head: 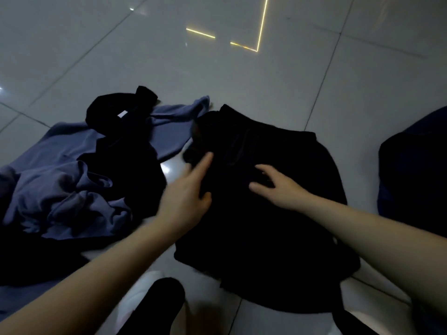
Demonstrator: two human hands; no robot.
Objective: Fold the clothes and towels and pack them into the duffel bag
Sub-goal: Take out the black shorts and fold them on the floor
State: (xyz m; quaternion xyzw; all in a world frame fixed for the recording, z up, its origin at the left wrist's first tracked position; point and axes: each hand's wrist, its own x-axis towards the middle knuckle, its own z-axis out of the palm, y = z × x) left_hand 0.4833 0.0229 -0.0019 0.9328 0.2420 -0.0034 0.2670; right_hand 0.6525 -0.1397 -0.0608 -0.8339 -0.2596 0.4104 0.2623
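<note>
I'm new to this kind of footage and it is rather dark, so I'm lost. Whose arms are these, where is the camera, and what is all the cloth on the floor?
There is no machine here: a person wears a wide-angle camera on the head, looking forward and down, so the two bare arms coming in from the bottom are their own. This single picture is that head view.

The surface is a glossy tiled floor. In the middle lies a black garment, spread out. The left hand reaches over its left side with fingers extended, and the right hand lies on it with fingers spread; neither plainly grips anything.

To the left is a crumpled blue garment with another black piece lying across it. At the right edge sits a dark rounded shape, possibly the duffel bag, but it is too dim to be sure.
</note>
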